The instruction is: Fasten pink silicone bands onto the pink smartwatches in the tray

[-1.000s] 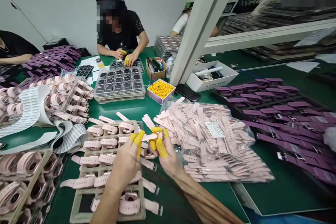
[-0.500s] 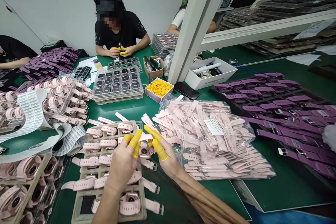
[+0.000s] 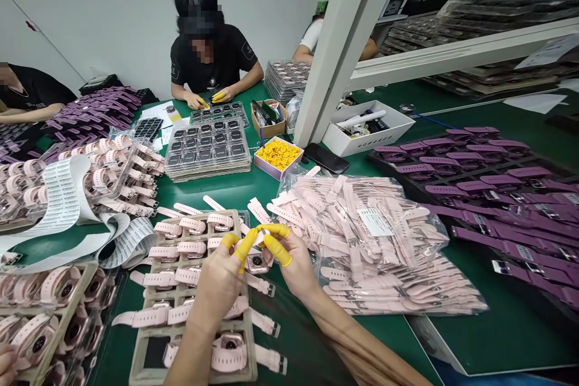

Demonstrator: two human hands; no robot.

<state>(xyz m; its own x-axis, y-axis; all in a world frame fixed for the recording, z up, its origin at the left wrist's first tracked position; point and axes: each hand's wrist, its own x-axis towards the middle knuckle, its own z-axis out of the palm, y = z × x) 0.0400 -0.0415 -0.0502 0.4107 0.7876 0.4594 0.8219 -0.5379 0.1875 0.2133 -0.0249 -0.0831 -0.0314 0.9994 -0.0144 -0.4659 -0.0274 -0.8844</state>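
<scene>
Yellow finger cots cover the fingertips of both hands. My left hand (image 3: 221, 271) pinches a pink watch strap (image 3: 259, 237) from the left side. On the right, the fingers of my right hand (image 3: 289, 256) close on the same strap, close to my left fingertips. Just below the fingers is a pink smartwatch (image 3: 257, 262), its sensor back facing up; whether it joins the held strap is partly hidden. Beneath my left wrist lies a beige tray (image 3: 138, 368) of pink watches, with a dark compartment (image 3: 156, 351) at its lower left.
Bagged pink straps (image 3: 380, 253) lie right of my hands. Purple watches (image 3: 497, 187) are farther right. Behind stand a box of yellow finger cots (image 3: 279, 155), a phone (image 3: 326, 158) and stacked trays (image 3: 208, 151). A label roll (image 3: 67, 193) curls at left. A co-worker (image 3: 212, 60) sits opposite.
My fingertips have come closer together on the strap. The whole view has shifted slightly. Across the table, the co-worker's hands have moved apart and down to a tray.
</scene>
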